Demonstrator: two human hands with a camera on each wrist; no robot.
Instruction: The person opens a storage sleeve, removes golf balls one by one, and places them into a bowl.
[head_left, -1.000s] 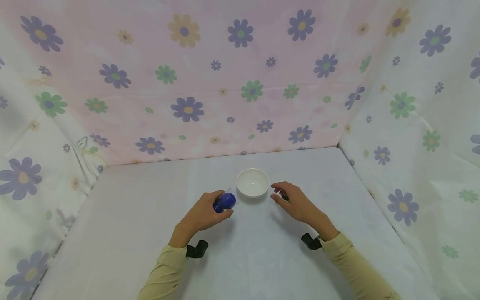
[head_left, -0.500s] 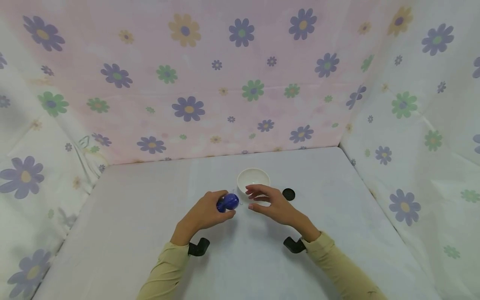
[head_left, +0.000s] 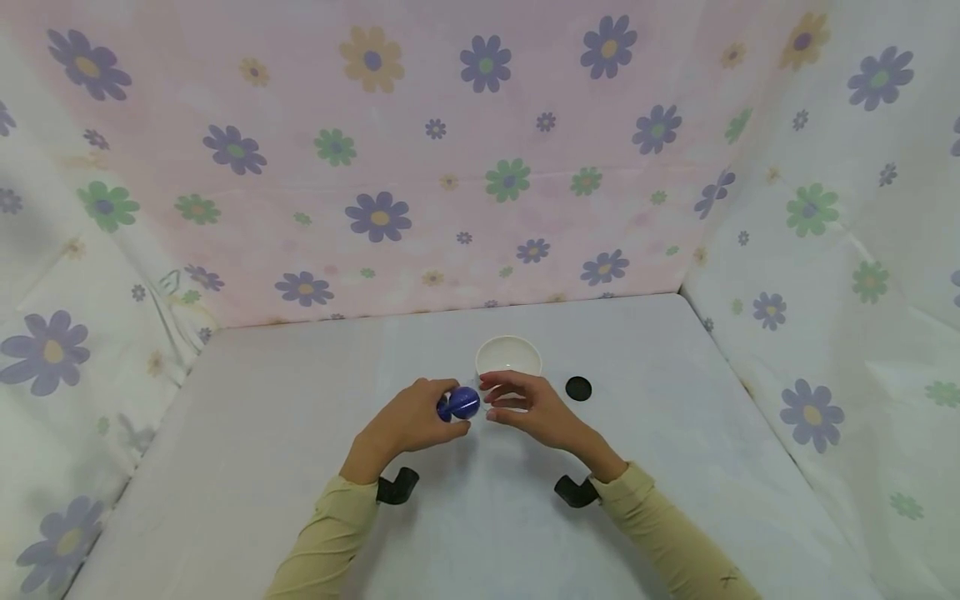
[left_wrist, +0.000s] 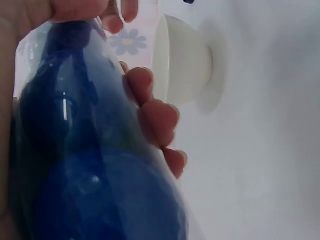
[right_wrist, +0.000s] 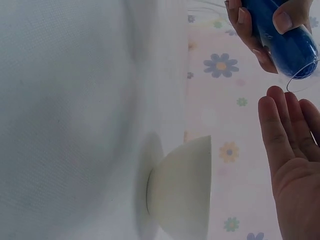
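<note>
My left hand [head_left: 412, 417] grips a clear container [left_wrist: 117, 120] with its thumb on one side and fingers curled round the other. Large blue rounded pieces [head_left: 466, 403] show through its wall. In the right wrist view its thin clear rim points towards my right hand [head_left: 536, 411]. That hand holds nothing; its fingers reach out, slightly bent, close to the rim, and whether they touch it I cannot tell. A white bowl [head_left: 510, 354] stands upright just behind the hands, partly hidden by the right fingers. A black round disc like a lid [head_left: 578, 388] lies flat right of the bowl.
The white-covered table [head_left: 300, 367] runs back to a pink flowered curtain [head_left: 420, 167], with white flowered curtains [head_left: 810, 275] on both sides. Black wrist mounts [head_left: 397, 486] stick out inward from both forearms.
My right hand has set the black disc down beside the bowl, let go of it and moved left to the container's rim. My left hand has hardly moved.
</note>
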